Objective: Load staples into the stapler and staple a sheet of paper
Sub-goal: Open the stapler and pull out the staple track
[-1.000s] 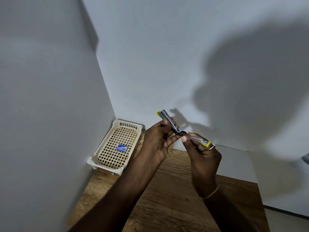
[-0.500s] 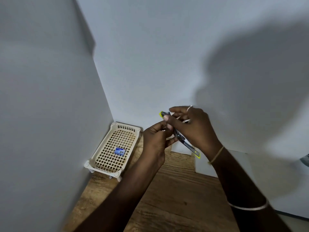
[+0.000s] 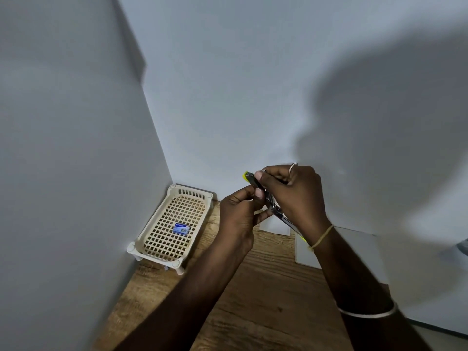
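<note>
We hold the stapler [image 3: 254,182] swung open above the worktop [image 3: 266,300], left hand [image 3: 239,214] fingers [image 3: 259,193] pinching its upper arm, right hand [image 3: 297,196] fingers [image 3: 262,175] curled over it from above, staple box [image 3: 181,228] in basket [image 3: 195,192] at left

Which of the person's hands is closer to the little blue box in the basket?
Left. The left hand grips the stapler just right of the basket holding the blue box; the right hand pinches the stapler farther right.
</note>
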Demonstrator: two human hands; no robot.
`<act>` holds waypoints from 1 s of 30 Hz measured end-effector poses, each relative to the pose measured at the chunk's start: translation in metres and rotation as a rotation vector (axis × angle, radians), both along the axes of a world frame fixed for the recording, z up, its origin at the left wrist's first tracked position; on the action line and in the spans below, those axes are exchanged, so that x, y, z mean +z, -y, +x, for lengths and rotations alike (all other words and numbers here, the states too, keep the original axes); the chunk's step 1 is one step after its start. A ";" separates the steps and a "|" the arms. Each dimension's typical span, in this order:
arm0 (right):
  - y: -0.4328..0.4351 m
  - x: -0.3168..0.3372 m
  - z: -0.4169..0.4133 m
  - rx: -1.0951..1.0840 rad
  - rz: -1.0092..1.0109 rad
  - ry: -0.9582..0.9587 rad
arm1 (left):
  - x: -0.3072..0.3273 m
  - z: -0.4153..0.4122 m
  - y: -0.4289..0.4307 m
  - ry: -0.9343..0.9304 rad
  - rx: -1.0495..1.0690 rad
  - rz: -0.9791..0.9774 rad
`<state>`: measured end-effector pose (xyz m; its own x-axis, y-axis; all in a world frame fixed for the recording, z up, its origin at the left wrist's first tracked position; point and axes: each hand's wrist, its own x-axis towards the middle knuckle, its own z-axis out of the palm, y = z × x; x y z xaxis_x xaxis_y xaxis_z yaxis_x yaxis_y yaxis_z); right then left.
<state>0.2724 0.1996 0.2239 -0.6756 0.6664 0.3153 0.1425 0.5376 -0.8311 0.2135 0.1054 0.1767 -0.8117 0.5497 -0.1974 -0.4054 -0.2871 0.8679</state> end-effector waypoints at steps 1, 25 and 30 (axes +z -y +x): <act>0.000 -0.001 0.001 -0.003 0.004 -0.017 | 0.000 -0.001 0.000 -0.009 0.003 0.002; -0.006 -0.045 0.052 -0.074 -0.446 -0.350 | 0.026 -0.022 0.000 0.250 0.100 0.298; -0.004 -0.047 0.056 0.054 -0.716 -0.443 | 0.023 -0.020 0.001 0.241 0.094 0.358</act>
